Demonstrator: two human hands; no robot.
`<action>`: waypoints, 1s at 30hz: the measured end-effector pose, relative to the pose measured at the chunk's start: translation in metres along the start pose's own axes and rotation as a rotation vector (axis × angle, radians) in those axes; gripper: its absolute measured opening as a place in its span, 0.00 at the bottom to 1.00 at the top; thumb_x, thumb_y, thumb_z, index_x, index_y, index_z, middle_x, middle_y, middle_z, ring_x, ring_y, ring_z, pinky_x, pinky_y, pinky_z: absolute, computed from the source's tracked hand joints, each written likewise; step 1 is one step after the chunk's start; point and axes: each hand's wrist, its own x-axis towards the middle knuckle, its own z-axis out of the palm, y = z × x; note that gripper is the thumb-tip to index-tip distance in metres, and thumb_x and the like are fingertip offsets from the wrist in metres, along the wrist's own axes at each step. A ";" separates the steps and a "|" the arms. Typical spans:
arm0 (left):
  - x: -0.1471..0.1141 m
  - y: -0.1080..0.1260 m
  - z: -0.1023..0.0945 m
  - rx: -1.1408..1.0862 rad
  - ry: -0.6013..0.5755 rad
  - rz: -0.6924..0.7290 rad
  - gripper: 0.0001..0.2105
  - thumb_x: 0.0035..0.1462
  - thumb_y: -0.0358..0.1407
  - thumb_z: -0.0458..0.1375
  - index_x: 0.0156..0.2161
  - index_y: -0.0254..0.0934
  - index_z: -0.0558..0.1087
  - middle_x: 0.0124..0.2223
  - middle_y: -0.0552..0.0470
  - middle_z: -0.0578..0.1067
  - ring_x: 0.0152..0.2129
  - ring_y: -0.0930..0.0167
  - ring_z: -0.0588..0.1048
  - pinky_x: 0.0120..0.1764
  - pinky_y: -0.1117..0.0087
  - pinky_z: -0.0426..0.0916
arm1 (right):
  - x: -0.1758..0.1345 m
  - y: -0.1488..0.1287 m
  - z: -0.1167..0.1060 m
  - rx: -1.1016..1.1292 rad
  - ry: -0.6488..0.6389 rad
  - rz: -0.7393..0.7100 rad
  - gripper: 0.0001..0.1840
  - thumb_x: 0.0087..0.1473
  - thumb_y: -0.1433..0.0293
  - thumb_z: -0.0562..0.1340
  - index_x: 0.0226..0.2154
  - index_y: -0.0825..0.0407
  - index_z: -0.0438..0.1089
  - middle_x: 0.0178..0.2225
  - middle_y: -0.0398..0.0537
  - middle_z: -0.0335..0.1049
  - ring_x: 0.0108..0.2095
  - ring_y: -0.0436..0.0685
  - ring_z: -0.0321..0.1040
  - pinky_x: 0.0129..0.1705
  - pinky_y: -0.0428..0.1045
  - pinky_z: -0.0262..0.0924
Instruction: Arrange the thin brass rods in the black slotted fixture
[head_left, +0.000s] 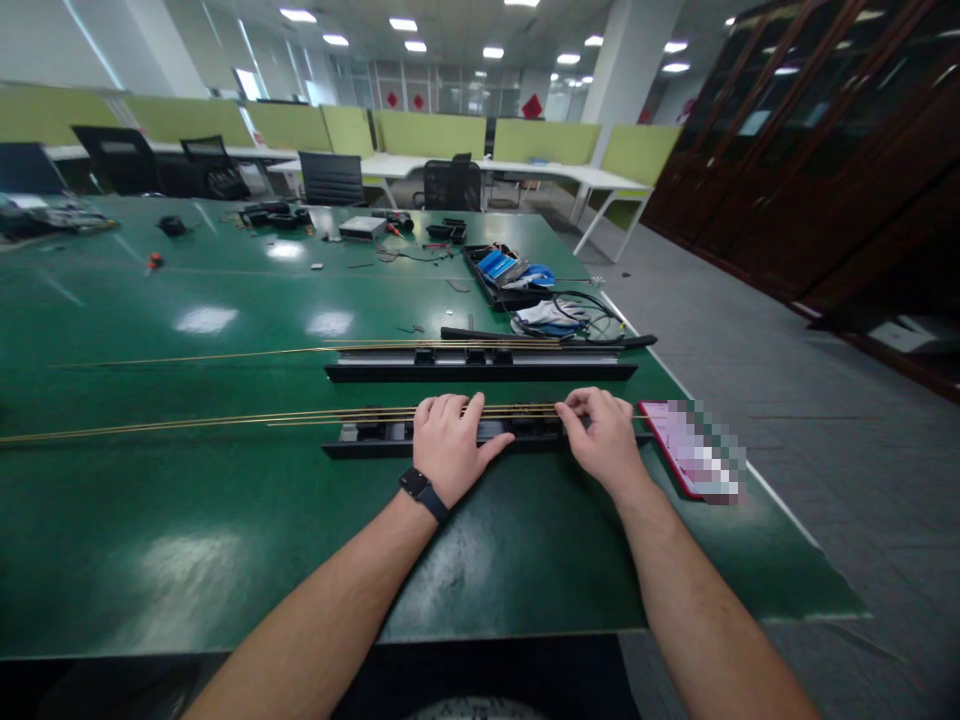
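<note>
My left hand, a dark watch at its wrist, lies over the near black rail and the thin brass-coloured rods along it. Its thumb is spread out to the right; the fingertips are partly hidden. Toward the rail's right end, my right hand pinches a thin rod between thumb and forefinger. The rods extend far left past the rail, and one thin length continues right, over the phone. Dark blocks sit inside the rail's channel. A second black rail with similar rods lies parallel behind it.
A red-edged phone, partly pixelated, lies right of my right hand. Behind the rails are a black tray of blue items, gloves and coiled black cable. Small parts are scattered farther back. The green table's edge runs along the right.
</note>
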 end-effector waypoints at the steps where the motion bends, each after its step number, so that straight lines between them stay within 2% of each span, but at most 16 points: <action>1: 0.000 0.000 0.000 0.001 0.001 0.001 0.29 0.61 0.58 0.61 0.57 0.38 0.75 0.50 0.41 0.79 0.49 0.56 0.74 0.56 0.52 0.60 | 0.000 0.000 0.000 -0.002 0.001 0.000 0.08 0.63 0.61 0.61 0.35 0.47 0.68 0.31 0.44 0.73 0.36 0.58 0.68 0.49 0.58 0.52; 17: -0.001 -0.002 0.002 -0.020 0.007 -0.005 0.29 0.60 0.58 0.62 0.57 0.39 0.75 0.50 0.41 0.79 0.49 0.55 0.74 0.56 0.52 0.60 | -0.001 0.000 -0.004 -0.025 0.016 -0.017 0.10 0.62 0.59 0.63 0.37 0.47 0.68 0.32 0.44 0.73 0.36 0.58 0.69 0.50 0.58 0.52; 30: -0.001 -0.001 0.002 -0.012 0.004 -0.003 0.29 0.60 0.58 0.61 0.57 0.39 0.75 0.50 0.41 0.79 0.50 0.55 0.74 0.56 0.52 0.60 | 0.001 0.005 -0.003 -0.040 0.017 -0.008 0.08 0.62 0.61 0.62 0.35 0.47 0.69 0.30 0.44 0.72 0.37 0.59 0.69 0.49 0.59 0.52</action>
